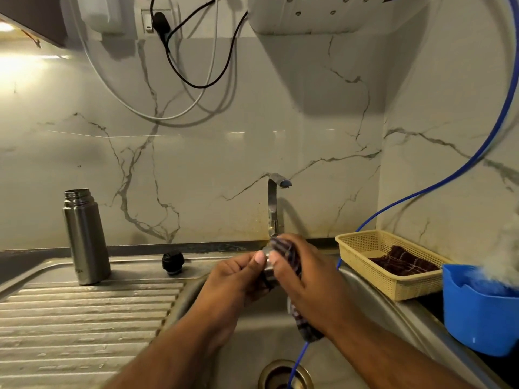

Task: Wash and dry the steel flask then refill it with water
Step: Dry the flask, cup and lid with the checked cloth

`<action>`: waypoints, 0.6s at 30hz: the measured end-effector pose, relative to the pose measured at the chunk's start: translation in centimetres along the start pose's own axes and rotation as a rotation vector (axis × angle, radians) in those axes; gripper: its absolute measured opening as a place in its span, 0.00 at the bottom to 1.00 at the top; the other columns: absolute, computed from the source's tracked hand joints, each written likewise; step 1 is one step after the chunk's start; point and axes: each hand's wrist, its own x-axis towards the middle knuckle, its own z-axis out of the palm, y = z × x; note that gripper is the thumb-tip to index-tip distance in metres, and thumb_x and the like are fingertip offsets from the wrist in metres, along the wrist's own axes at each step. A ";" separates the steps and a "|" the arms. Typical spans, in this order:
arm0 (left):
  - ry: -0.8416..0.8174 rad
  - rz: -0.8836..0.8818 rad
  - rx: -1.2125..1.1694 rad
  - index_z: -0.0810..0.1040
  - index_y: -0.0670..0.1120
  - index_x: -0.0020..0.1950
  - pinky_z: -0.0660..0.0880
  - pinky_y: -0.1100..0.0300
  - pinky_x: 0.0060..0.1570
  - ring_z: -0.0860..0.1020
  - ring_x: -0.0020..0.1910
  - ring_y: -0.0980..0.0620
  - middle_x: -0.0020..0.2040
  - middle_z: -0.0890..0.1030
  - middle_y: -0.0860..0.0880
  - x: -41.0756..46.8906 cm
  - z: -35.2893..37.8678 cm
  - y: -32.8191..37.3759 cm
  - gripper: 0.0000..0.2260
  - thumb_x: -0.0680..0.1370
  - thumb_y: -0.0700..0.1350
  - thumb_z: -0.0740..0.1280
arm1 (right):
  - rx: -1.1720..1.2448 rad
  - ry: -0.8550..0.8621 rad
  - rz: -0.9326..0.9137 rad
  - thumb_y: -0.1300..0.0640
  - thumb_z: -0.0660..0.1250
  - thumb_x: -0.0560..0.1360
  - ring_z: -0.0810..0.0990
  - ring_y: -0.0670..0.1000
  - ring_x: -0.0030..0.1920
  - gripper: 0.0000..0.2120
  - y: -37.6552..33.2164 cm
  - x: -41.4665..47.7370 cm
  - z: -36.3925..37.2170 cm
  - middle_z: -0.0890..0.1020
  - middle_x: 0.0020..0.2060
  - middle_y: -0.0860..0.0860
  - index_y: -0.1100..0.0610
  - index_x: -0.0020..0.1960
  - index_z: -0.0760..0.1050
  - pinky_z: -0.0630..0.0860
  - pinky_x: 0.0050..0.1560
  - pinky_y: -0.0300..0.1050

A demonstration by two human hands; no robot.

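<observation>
Can't ID the steel piece (269, 269): mostly buried under checked cloth (289, 251), left hand (238, 276) and right hand (303, 273). Near edge cuts the drain (280, 374). Right edge clips the blue jug (477, 318); whitish blur (505, 256) above it, unidentifiable. Print low on the flask (85, 237) unreadable.

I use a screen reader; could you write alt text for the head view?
Over a sink, the left hand and right hand hold a steel cap in a striped cloth. The open steel flask stands left on the drainboard.
</observation>
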 end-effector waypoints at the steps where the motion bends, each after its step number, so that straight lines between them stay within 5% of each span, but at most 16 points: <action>1: 0.025 -0.027 -0.073 0.86 0.44 0.45 0.80 0.58 0.45 0.83 0.42 0.50 0.44 0.85 0.40 0.1 -0.1 0.2 0.13 0.79 0.49 0.66 | -0.083 -0.027 -0.092 0.29 0.53 0.77 0.76 0.38 0.57 0.25 0.4 0.2 -0.1 0.73 0.59 0.36 0.36 0.71 0.64 0.73 0.52 0.30; 4: 0.041 -0.118 -0.314 0.86 0.44 0.37 0.81 0.62 0.32 0.83 0.33 0.53 0.39 0.84 0.42 0.5 -0.5 0.5 0.12 0.76 0.46 0.67 | -0.174 -0.069 -0.298 0.33 0.60 0.78 0.73 0.39 0.60 0.27 1.6 1.0 -0.6 0.70 0.63 0.39 0.38 0.75 0.62 0.71 0.55 0.30; 7: -0.007 -0.109 -0.320 0.86 0.40 0.46 0.82 0.62 0.37 0.84 0.40 0.50 0.45 0.84 0.40 0.5 -0.6 0.4 0.12 0.78 0.46 0.67 | -0.065 -0.061 -0.245 0.34 0.59 0.79 0.74 0.37 0.58 0.25 1.4 1.0 -0.3 0.70 0.62 0.39 0.37 0.74 0.62 0.73 0.52 0.27; 11: -0.080 0.138 0.162 0.83 0.40 0.58 0.78 0.59 0.57 0.83 0.56 0.48 0.54 0.85 0.42 0.2 -0.9 -0.3 0.13 0.83 0.46 0.62 | 0.174 0.036 0.061 0.29 0.53 0.76 0.80 0.38 0.50 0.24 -0.1 0.3 0.9 0.81 0.52 0.41 0.40 0.63 0.72 0.79 0.51 0.39; 15: -0.214 0.371 0.737 0.84 0.51 0.61 0.78 0.63 0.56 0.83 0.54 0.58 0.53 0.86 0.56 0.0 -0.6 -0.6 0.11 0.83 0.43 0.64 | 0.697 -0.139 0.782 0.29 0.58 0.78 0.87 0.55 0.48 0.29 0.3 1.0 -0.1 0.88 0.44 0.54 0.52 0.57 0.81 0.82 0.56 0.53; 18: -0.259 0.396 0.820 0.84 0.52 0.62 0.78 0.55 0.58 0.83 0.55 0.57 0.54 0.86 0.57 0.1 -0.2 -1.2 0.11 0.83 0.44 0.65 | 0.671 -0.187 0.882 0.29 0.59 0.77 0.87 0.57 0.48 0.30 1.1 1.4 -0.7 0.88 0.45 0.56 0.53 0.59 0.81 0.81 0.58 0.53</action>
